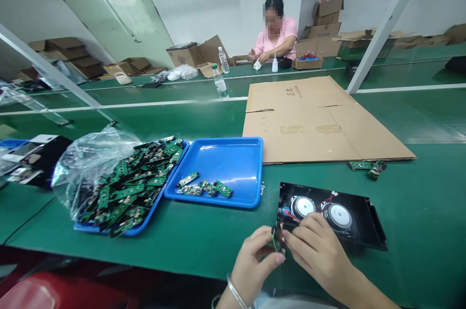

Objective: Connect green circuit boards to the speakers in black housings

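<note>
My left hand (257, 254) grips a small green circuit board (277, 241) on edge between thumb and fingers, close to the table's front edge. The fingers of my right hand (316, 246) are pinched together against the board's near side, at thin red wires (291, 215). These wires run from a black speaker panel (358, 207) lying just beyond my hands. Two round silver-white speakers (338, 215) and a small blue round part (286, 211) sit in the panel. My right hand hides the panel's near left portion, and the exact wire ends are covered by my fingers.
Left of my hands, a blue tray (225, 153) holds several circuit boards; beside it another blue tray (145, 224) is heaped with boards under a clear plastic bag (91, 158). Flat cardboard (302, 129) lies beyond the panel. Two loose boards (360, 165) rest nearby. A co-worker (278, 37) sits opposite.
</note>
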The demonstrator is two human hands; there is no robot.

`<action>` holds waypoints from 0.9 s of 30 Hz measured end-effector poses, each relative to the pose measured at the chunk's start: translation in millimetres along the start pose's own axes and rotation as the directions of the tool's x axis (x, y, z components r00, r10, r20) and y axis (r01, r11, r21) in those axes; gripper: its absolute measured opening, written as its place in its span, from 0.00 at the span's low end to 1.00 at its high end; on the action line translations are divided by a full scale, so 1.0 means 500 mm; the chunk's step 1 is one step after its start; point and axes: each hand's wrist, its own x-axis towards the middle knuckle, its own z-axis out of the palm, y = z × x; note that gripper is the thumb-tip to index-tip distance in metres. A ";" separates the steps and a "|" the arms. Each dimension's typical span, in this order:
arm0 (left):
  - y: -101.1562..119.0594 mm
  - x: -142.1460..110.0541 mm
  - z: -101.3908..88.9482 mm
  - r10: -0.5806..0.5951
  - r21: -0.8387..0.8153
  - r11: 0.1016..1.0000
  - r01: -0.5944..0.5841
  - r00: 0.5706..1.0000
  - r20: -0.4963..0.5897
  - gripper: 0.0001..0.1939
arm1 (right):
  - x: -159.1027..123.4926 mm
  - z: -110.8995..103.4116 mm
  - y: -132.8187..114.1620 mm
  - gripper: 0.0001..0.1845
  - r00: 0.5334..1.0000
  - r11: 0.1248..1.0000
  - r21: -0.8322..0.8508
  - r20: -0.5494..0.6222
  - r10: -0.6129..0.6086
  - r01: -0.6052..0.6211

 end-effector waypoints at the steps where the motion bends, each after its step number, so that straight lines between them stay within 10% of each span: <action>1: -0.001 -0.001 -0.001 0.015 0.014 1.000 -0.015 1.000 0.007 0.12 | 0.001 0.000 -0.002 0.08 0.999 0.999 0.047 -0.030 0.025 -0.023; 16: -0.022 0.006 -0.014 0.037 0.144 0.989 -0.044 0.998 0.049 0.09 | 0.010 0.018 -0.009 0.12 0.998 0.998 0.054 -0.055 0.021 -0.018; 21: -0.029 0.007 -0.001 -0.107 -0.136 0.985 0.108 0.994 0.013 0.18 | -0.005 -0.024 0.028 0.06 0.987 0.982 0.100 -0.008 0.164 -0.162; 27: -0.011 0.004 0.036 -0.275 -0.341 0.909 0.239 0.960 -0.061 0.23 | -0.076 -0.107 0.142 0.13 0.642 0.633 -0.103 -0.125 0.757 -0.767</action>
